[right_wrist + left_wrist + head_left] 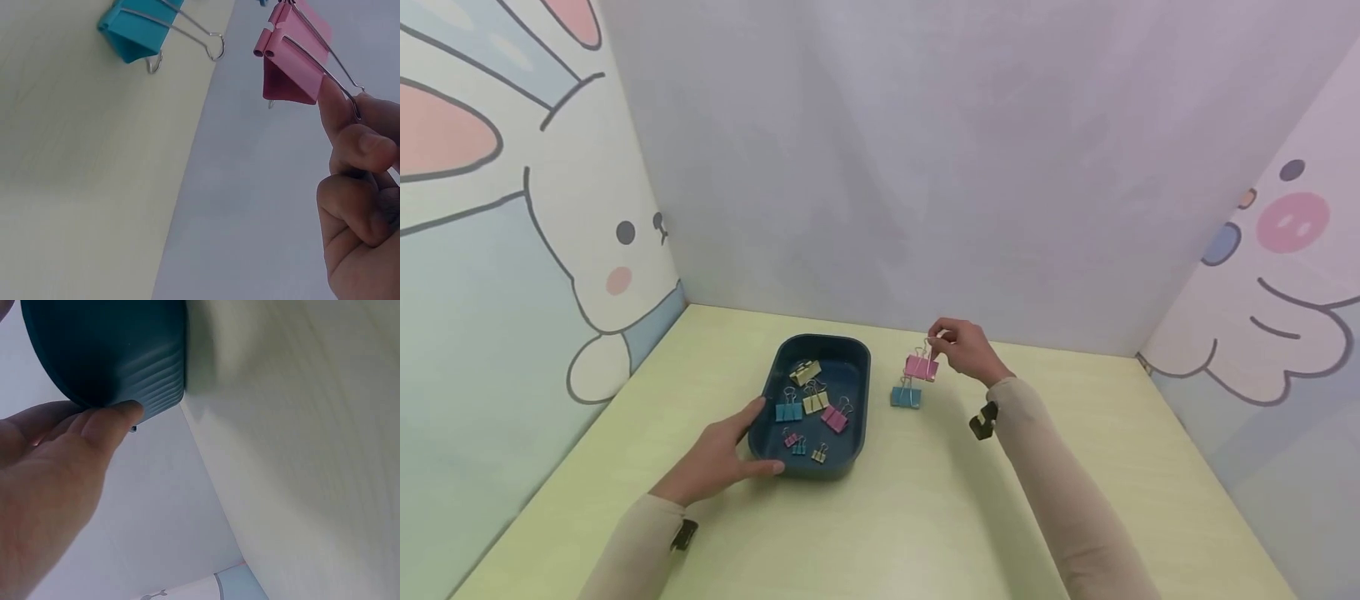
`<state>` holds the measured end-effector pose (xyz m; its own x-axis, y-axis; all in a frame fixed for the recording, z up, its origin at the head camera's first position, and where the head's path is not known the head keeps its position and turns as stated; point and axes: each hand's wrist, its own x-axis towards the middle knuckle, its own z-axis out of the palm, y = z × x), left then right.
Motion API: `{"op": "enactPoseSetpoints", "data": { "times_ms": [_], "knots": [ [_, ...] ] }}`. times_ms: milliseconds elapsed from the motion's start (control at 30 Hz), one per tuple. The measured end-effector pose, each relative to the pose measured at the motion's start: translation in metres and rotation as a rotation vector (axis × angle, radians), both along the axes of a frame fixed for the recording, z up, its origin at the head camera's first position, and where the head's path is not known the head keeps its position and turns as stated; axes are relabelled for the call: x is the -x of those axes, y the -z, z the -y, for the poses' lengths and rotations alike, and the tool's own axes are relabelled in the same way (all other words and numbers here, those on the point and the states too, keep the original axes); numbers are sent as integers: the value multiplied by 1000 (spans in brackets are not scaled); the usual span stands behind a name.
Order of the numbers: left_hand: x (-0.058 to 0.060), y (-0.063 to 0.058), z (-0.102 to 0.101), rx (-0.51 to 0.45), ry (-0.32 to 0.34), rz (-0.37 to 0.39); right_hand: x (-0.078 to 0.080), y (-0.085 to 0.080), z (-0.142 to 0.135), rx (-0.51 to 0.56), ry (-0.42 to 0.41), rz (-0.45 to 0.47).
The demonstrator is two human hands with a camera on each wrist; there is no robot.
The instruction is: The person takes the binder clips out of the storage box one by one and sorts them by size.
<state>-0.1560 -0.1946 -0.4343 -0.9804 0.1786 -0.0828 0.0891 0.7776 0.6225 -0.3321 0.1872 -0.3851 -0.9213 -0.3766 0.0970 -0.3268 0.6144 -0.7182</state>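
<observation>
My right hand (967, 348) pinches a pink binder clip (921, 367) by a wire handle, thumb against fingertips. In the right wrist view that pink clip hangs from the fingers, apart from a teal binder clip (140, 28). The teal clip stands on the table, handle upward, just right of a dark blue tray (862, 417). At the tray's near left corner, my left hand (718, 454) grips it, thumb along the near side and fingers along the left side. The left wrist view shows a fingertip against the tray's ridged wall (153, 381).
Inside the tray lie several binder clips: larger yellow ones (815, 403), a blue one (788, 412), a pink one (835, 418), and small ones (799, 446) toward the near end. Walls with cartoon animals flank the pale yellow table (910, 517); a plain backdrop (910, 167) rises behind.
</observation>
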Motion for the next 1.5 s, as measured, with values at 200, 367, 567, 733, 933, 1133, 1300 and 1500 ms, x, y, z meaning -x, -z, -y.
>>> {"op": "enactPoseSetpoints", "data": {
  "times_ms": [200,367,567,733,933,1133,1300,1500],
  "knots": [
    [1,0,1,-3,5,2,-2,7,-19,-27,29,-2],
    [1,1,3,-11,17,-16,-5,17,-26,-54,44,0],
    [1,1,2,-13,20,-23,-9,31,-31,-94,41,23],
    [1,0,1,-19,16,-28,-10,39,-34,-121,28,-2],
    [-1,0,2,-25,11,-18,-10,47,-33,-165,32,-24],
    [-1,0,1,-22,12,-15,-10,51,-31,-190,65,-16],
    [-2,0,1,-23,9,-17,-9,52,-29,-202,68,-25],
    [-2,1,2,-23,11,-23,-8,54,-29,-207,76,-7]
  ]
}}
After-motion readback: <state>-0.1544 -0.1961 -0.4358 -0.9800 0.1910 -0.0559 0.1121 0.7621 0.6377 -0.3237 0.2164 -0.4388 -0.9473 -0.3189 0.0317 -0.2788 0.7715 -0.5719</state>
